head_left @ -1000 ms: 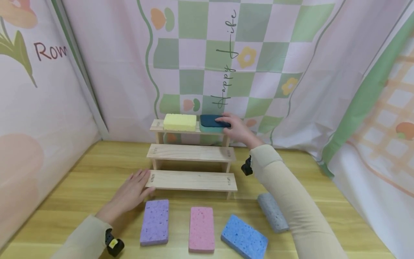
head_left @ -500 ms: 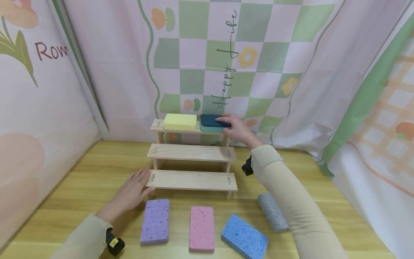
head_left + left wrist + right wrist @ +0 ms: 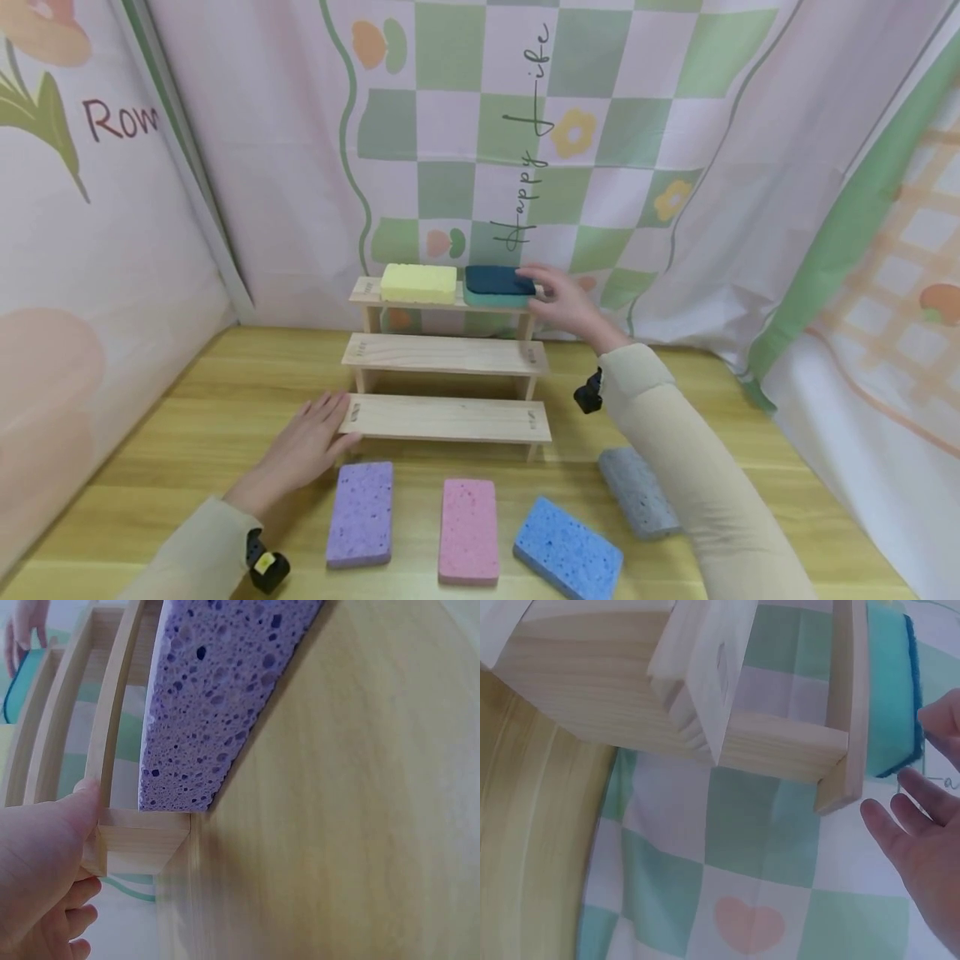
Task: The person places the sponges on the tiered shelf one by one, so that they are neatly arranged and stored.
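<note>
A three-step wooden stand [image 3: 446,354] stands on the table. Its left end at the lowest step is gripped by my left hand [image 3: 296,450]; in the left wrist view the thumb [image 3: 82,799] lies on the step's front edge, with the fingers bent behind. A teal sponge with a dark blue scouring top [image 3: 495,283] lies on the top step, right of a yellow sponge [image 3: 418,283]. At its right end is my right hand [image 3: 566,304], fingers loosely spread around nothing; in the right wrist view the fingertips [image 3: 874,814] are just beside the sponge [image 3: 891,690].
Before the stand lie a purple sponge [image 3: 360,514], a pink sponge [image 3: 468,531] and a slanted blue sponge [image 3: 567,546]. A grey sponge [image 3: 637,492] is partly hidden by the right sleeve [image 3: 697,467]. Patterned curtains [image 3: 285,167] hang behind and at both sides.
My right hand has loosened from the teal and dark blue sponge and shifted slightly right, leaving it on the top step. The left hand stays on the stand.
</note>
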